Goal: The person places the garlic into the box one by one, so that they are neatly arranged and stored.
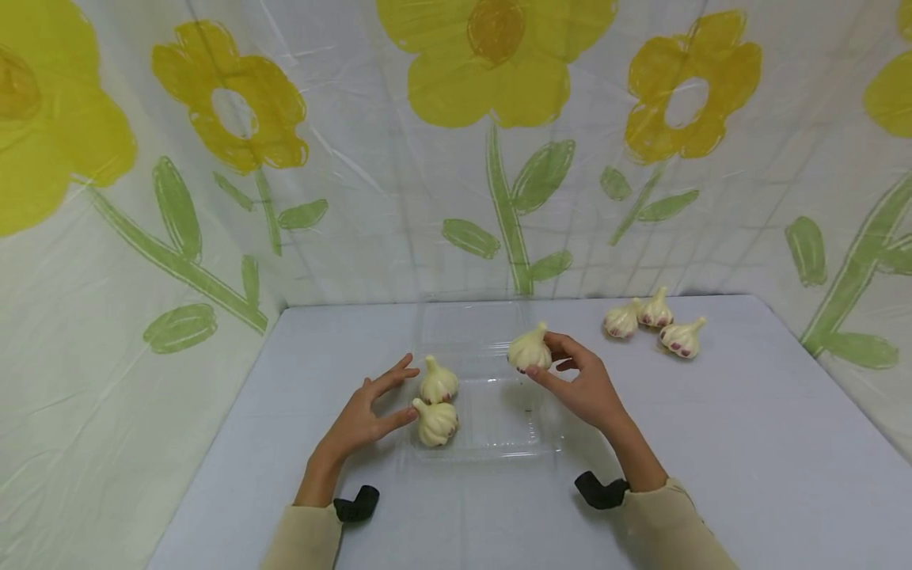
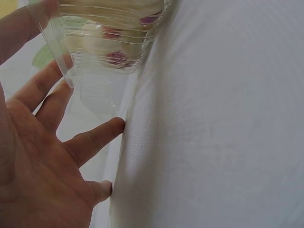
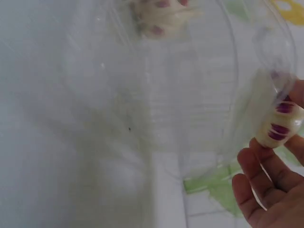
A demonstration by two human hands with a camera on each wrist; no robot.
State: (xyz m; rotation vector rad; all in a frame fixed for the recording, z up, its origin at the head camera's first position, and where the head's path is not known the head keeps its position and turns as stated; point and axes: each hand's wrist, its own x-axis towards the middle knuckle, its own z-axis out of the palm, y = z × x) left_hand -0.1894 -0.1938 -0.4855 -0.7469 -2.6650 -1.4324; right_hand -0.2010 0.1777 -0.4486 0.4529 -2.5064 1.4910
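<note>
A clear plastic clamshell box (image 1: 492, 455) lies with its lid folded back on the table. Two garlic bulbs (image 1: 438, 426) sit one behind the other along its left side. My left hand (image 1: 359, 416) is at the box's left wall, fingers spread, thumb and fingertips touching the rim; in the left wrist view the ribbed wall (image 2: 107, 35) shows the bulbs through it. Over the box's back right part, my right hand (image 1: 584, 384) pinches another garlic bulb (image 1: 530, 350) between thumb and fingers. Purple patches mark that bulb's underside in the right wrist view.
Three more garlic bulbs (image 1: 679, 338) stand together at the back right of the white-covered table (image 1: 748, 443). Behind the table hangs a curtain (image 1: 356, 237) printed with yellow flowers. Black wrist mounts (image 1: 602, 491) stick out beside both sleeves.
</note>
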